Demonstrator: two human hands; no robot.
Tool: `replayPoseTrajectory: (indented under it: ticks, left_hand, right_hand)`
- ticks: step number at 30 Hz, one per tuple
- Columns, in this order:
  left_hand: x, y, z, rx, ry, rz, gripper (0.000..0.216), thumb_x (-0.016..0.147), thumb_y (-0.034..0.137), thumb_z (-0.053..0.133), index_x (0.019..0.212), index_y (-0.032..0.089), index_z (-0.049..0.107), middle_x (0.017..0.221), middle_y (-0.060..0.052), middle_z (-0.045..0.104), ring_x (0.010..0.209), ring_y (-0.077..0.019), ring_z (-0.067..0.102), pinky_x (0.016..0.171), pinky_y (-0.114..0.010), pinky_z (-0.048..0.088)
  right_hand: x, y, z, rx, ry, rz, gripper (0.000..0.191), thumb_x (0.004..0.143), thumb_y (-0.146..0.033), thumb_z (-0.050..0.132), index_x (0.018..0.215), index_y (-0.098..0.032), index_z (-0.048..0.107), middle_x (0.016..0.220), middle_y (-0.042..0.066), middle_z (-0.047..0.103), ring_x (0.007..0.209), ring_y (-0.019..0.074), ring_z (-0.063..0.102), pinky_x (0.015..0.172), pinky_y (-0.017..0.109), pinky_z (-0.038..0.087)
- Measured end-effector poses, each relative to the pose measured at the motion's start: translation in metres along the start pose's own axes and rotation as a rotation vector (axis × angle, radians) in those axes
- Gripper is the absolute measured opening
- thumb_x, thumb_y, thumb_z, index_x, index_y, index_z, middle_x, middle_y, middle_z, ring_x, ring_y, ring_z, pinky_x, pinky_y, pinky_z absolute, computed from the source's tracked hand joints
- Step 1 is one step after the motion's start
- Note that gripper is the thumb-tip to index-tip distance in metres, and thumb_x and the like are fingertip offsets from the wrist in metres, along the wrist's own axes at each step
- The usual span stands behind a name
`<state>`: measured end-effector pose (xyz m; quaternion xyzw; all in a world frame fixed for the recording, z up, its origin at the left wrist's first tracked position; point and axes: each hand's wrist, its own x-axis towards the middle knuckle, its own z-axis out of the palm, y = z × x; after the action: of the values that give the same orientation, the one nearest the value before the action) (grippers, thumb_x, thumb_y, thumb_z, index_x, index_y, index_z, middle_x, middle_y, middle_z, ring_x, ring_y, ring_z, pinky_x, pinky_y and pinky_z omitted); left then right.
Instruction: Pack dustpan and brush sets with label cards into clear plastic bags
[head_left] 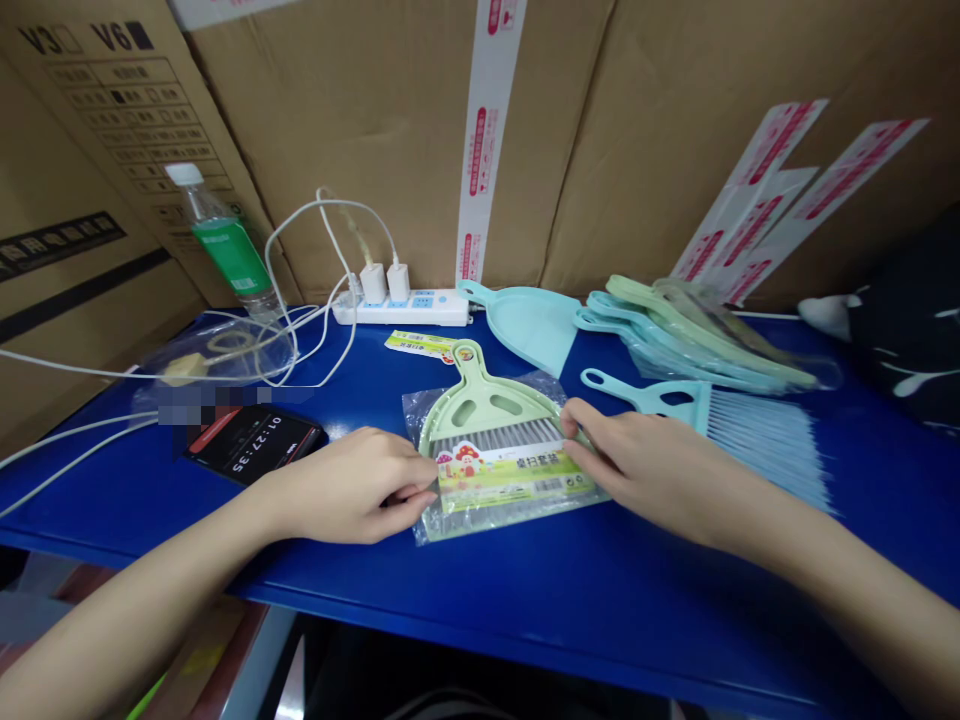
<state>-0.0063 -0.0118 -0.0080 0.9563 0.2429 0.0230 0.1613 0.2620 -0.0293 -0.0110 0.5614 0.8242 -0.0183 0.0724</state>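
Just the head view here: a glossy blue table (pixel 525 610) pushed up against a wall of brown cardboard boxes (pixel 360 120), with white tape (pixel 484 140) printed in red running down them; that print is too small to read. The far-left box has "V3" and "V6" with tick squares. The bagged dustpan set (pixel 491 440), a pale green pan with a brush in a clear sleeve, lies flat near the front edge, dead centre. Its paper label has cartoon mushrooms and Chinese characters I can't make out. The left hand (pixel 352 490) has thumb and fingers pinched together on the sleeve's left edge. The right hand (pixel 645 465) lies on the right edge, fingers together, but the thumb is hidden, so I can't tell if it's gripping. Left of that, a phone (pixel 255 440) shows 01:27:35, upside down from here, with a blurred patch just beyond it. Farther back are a power strip (pixel 405 307) with two chargers, a green-labelled water bottle (pixel 225 245), a blue dustpan (pixel 532 325), stacked dustpans (pixel 697 335) and a blue brush (pixel 750 425). A black thing (pixel 907 320) at far right is cut off.
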Motion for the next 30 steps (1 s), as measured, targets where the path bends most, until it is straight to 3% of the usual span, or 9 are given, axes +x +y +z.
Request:
replayPoseTrajectory:
  ticks: [10, 22, 30]
  left_hand:
    - [0.0000, 0.0003, -0.0001, -0.010, 0.005, 0.000, 0.026, 0.086, 0.014, 0.042, 0.063, 0.021, 0.033, 0.057, 0.004, 0.040, 0.053, -0.0116, 0.038, 0.053, -0.027, 0.028]
    - [0.0005, 0.0003, -0.0009, -0.033, -0.006, 0.008, 0.026, 0.088, 0.015, 0.041, 0.065, 0.021, 0.030, 0.057, 0.004, 0.039, 0.053, -0.0116, 0.037, 0.053, -0.026, 0.027]
    - [0.0002, -0.0003, -0.0003, -0.038, -0.002, 0.008, 0.026, 0.087, 0.015, 0.042, 0.064, 0.021, 0.030, 0.058, 0.004, 0.039, 0.053, -0.0114, 0.037, 0.053, -0.026, 0.027]
  right_hand:
    - [-0.0018, 0.0008, 0.0077, -0.052, 0.119, -0.032, 0.020, 0.083, -0.016, 0.037, 0.095, -0.016, 0.054, 0.054, 0.000, 0.056, 0.047, 0.0161, 0.051, 0.045, 0.026, 0.018]
    - [-0.0005, -0.0035, 0.0020, -0.076, 0.029, 0.030, 0.021, 0.083, -0.014, 0.040, 0.097, -0.015, 0.055, 0.057, 0.002, 0.058, 0.051, 0.0176, 0.055, 0.045, 0.026, 0.017]
    - [0.0009, -0.0018, 0.0048, -0.102, 0.057, 0.018, 0.020, 0.082, -0.014, 0.040, 0.096, -0.016, 0.055, 0.057, 0.001, 0.059, 0.051, 0.0168, 0.057, 0.045, 0.025, 0.017]
